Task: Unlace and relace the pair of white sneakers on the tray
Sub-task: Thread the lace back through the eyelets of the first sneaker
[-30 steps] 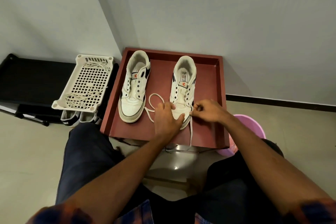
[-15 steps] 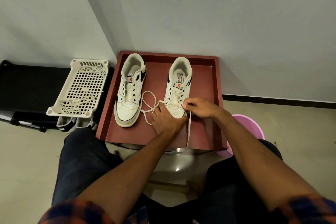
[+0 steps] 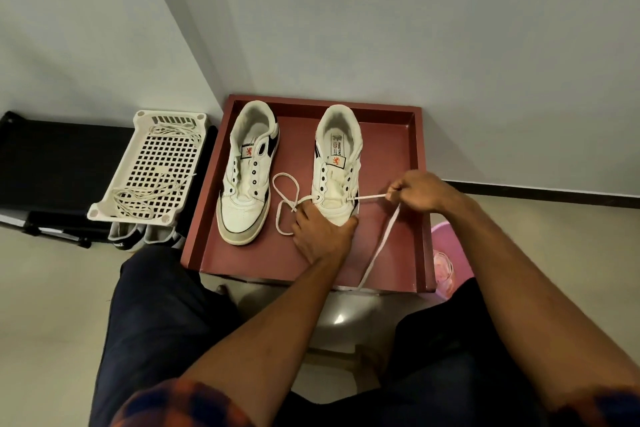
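Two white sneakers stand toes toward me on a dark red tray (image 3: 414, 184). The left sneaker (image 3: 247, 180) has bare eyelets and no lace. The right sneaker (image 3: 337, 163) has a white lace (image 3: 382, 236) through its lowest eyelets. My left hand (image 3: 320, 230) grips the right sneaker's toe and holds it down. My right hand (image 3: 417, 192) pinches the lace just right of the shoe and holds it taut. The free end runs down over the tray's near edge. The lace's other half lies looped on the tray between the sneakers.
A white perforated basket (image 3: 154, 166) with a loose lace in it sits on a black rack (image 3: 52, 163) at the left. Dark shoes (image 3: 138, 239) stand under it. A pink tub (image 3: 450, 253) is at the right of the tray. Walls meet in a corner behind it.
My right hand has pulled the lace out to the right, away from the sneaker's eyelet. My left hand stays on the toe. The view has tilted slightly.
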A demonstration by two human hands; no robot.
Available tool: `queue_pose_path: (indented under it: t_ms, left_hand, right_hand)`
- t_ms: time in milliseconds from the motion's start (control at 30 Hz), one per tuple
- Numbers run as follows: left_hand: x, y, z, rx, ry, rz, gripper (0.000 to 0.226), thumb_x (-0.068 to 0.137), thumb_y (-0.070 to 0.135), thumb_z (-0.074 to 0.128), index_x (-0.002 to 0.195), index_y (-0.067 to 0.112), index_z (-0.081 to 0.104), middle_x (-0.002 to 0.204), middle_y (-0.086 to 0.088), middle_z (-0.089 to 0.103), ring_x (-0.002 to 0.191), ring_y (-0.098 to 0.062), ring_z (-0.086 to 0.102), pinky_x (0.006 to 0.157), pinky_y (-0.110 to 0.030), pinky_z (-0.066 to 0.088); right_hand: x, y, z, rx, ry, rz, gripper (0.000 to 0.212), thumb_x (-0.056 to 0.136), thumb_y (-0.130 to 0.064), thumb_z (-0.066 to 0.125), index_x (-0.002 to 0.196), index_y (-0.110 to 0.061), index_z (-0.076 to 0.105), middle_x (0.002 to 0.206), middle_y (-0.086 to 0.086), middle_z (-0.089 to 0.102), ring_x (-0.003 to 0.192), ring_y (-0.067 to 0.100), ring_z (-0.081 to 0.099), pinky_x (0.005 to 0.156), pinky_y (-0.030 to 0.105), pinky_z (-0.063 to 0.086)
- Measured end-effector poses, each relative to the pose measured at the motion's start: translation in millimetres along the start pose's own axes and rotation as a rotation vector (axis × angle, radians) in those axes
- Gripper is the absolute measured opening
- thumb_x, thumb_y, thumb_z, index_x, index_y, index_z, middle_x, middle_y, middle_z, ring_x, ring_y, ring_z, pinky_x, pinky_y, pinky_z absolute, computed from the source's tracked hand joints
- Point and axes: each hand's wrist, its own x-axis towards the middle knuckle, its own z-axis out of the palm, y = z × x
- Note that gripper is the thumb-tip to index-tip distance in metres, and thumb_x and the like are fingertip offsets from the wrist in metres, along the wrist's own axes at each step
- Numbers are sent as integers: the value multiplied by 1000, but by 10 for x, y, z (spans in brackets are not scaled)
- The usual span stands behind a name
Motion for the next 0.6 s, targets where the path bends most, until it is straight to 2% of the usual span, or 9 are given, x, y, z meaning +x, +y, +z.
queue_pose_path:
  t_ms: [67,167,233,300,433,533,600]
  left_hand:
    - [-5,10,6,6,0,-14,101,61,66,77,137,10,42,138,-13,50,122,-36,48,100,-45,40]
    - [9,1,9,11,-6,-11,102,61,68,76,138,11,41,139,-14,49,122,-37,47,101,-46,40]
    - [13,-1,4,17,-14,-12,102,62,69,76,138,10,41,137,-14,50,122,-37,48,100,-46,40]
    - [12,-1,4,13,-8,-8,102,61,70,76,137,11,42,136,-15,51,121,-37,48,99,-46,40]
    - [6,3,2,-17,-4,-1,101,61,69,76,136,10,43,135,-16,51,120,-39,49,97,-47,40]
    - [6,0,-5,-10,-19,-6,102,61,70,76,137,11,42,136,-15,51,120,-38,48,98,-47,40]
    - [1,-6,4,-4,-21,-1,103,61,71,76,138,11,41,136,-15,50,121,-38,47,99,-47,40]
  right_hand:
    - [16,70,-55,-31,5,58,25,94,-13,60,81,-29,74,84,-15,68,75,-1,57,67,22,40]
    - [51,-18,15,-136,83,62,15,93,-27,65,95,-22,79,95,-8,76,85,14,64,78,28,48]
    - [41,-165,117,-177,144,21,26,88,-41,70,111,-31,77,110,-6,76,99,21,68,87,33,53]
    - [53,-297,244,-199,139,-41,36,85,-53,70,117,-38,73,113,-11,73,104,20,67,89,35,54]
    - [68,-429,408,-185,198,-131,24,90,-50,69,94,-28,76,90,-7,74,84,18,67,72,35,54]
    - [19,-408,396,-205,211,-143,21,93,-46,68,90,-29,79,85,-6,75,75,17,63,63,31,46]
    - [-3,-361,303,-213,233,-100,18,91,-48,70,89,-32,80,81,-5,76,70,18,63,62,30,48]
